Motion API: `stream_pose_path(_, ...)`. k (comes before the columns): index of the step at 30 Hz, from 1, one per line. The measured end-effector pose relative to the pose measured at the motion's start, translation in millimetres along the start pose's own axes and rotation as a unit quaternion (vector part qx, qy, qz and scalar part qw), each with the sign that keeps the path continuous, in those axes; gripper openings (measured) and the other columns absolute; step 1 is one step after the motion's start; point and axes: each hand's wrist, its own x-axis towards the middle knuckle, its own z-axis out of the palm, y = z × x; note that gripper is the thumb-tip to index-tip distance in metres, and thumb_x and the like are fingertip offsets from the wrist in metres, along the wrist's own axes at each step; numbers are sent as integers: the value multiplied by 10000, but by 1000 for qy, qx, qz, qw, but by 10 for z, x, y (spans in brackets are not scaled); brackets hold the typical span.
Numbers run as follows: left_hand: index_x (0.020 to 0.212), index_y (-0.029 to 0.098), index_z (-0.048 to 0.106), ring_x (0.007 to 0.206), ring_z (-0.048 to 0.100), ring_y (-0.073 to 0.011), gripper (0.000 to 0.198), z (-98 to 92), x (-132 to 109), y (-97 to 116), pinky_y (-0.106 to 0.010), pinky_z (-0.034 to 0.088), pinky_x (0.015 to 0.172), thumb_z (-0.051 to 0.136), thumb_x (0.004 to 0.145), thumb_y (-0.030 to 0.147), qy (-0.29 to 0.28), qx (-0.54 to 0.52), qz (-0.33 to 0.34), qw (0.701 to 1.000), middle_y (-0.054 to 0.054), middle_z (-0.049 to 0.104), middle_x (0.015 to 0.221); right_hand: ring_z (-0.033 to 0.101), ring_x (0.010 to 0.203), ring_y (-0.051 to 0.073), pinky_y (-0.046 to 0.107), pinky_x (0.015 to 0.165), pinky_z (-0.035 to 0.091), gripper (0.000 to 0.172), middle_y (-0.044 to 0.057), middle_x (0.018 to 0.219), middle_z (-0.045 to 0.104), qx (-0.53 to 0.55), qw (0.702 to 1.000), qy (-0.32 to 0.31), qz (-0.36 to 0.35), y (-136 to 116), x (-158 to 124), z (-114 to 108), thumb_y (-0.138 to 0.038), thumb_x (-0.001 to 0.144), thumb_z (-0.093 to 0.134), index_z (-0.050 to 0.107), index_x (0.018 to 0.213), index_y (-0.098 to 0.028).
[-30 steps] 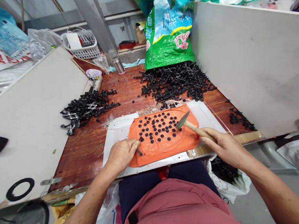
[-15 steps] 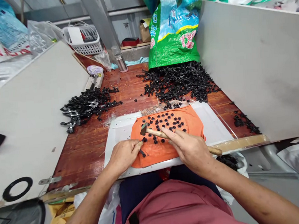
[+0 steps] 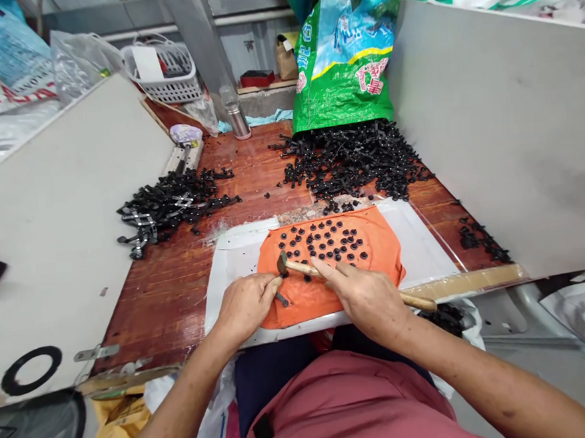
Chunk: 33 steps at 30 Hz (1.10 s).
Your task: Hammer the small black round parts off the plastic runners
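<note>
My right hand (image 3: pixel 365 297) grips a small hammer (image 3: pixel 296 267) by its wooden handle, the metal head resting low on the left part of an orange mat (image 3: pixel 380 253). My left hand (image 3: pixel 246 304) is closed at the mat's left edge, pinching a small dark pin-like piece (image 3: pixel 281 299) against the mat. Several small black round parts (image 3: pixel 329 240) stand in rows on the mat. The mat lies on a white board (image 3: pixel 425 246) on a red-brown wooden table (image 3: pixel 250 182).
Two heaps of black plastic parts lie on the table: one at the left (image 3: pixel 171 201), one at the back (image 3: pixel 353 158) spilling from a green bag (image 3: pixel 341 62). White panels (image 3: pixel 490 118) wall both sides. A metal flask (image 3: pixel 238 116) and white basket (image 3: pixel 167 74) stand behind.
My right hand swung the hammer from the mat's right side across to the left, and the head came down beside my left fingertips. My left hand stayed in place.
</note>
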Motion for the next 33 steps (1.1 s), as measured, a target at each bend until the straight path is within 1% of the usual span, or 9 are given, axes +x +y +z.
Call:
stream_pose_path(2,834,224,615,815,650,-231,377,-18,-35,-19,-303,373,709,329,1005,401,11,-33,-13,999,-58,712,842,716,925,218,298,775,543,532,88,1087,744,72,996,40,16,40,-22,-30,-166,1034,423,405,1560,-242)
stream_pose_path(4,1100,221,600,772,631,-218,330,-78,-87,-45,-297,399,707,345,994,400,46,-99,-29,994,-31,671,815,704,1072,229,344,918,553,525,92,1228,729,158,984,75,36,109,-74,-55,-207,1054,404,377,1577,-255)
stream_pose_path(7,1409,223,444,657,564,-172,478,-201,-151,-89,-264,412,653,394,973,413,80,-206,-13,975,34,565,735,633,1257,233,398,1050,522,526,56,1434,628,255,961,88,58,240,-185,-51,-244,1058,411,370,1579,-299)
stream_pose_path(9,1384,213,500,594,518,-149,495,-252,-150,-114,-242,399,599,425,958,453,65,-260,-4,963,54,499,666,589,1318,235,428,1103,490,520,43,1491,575,287,952,82,70,315,-264,-18,-248,1055,408,388,1572,-303)
stream_pose_path(13,1120,180,645,503,479,-129,445,-197,-22,-127,-222,373,518,456,920,529,63,-319,-53,944,66,462,566,555,1354,241,452,1137,458,517,44,1511,548,302,947,61,93,369,-423,67,-253,1051,404,412,1565,-307)
stream_pose_path(18,897,191,670,516,487,-130,379,-102,158,-94,-230,345,507,460,899,506,99,-257,-71,959,41,530,596,659,1229,228,387,1022,546,497,65,1411,644,293,954,12,66,258,-620,137,-261,1063,405,427,1555,-320)
stream_pose_path(23,904,208,711,776,658,-186,388,-116,202,-65,-255,421,681,442,913,488,106,-183,-45,976,-13,739,850,740,1049,214,333,912,581,458,60,1250,743,274,960,-18,52,141,-682,167,-253,1055,433,512,1497,-342)
stream_pose_path(26,932,224,721,856,691,-206,384,-99,220,-47,-276,430,752,426,933,470,100,-146,-42,983,-22,773,936,751,990,213,327,875,587,450,63,1195,763,262,963,-17,54,124,-671,185,-257,1049,444,531,1483,-341)
stream_pose_path(33,999,246,743,928,720,-248,369,-85,237,-28,-297,431,747,420,979,422,89,-21,-66,994,-50,794,982,749,966,200,302,839,578,444,58,1173,767,251,966,-25,60,134,-676,208,-263,1053,437,536,1477,-347)
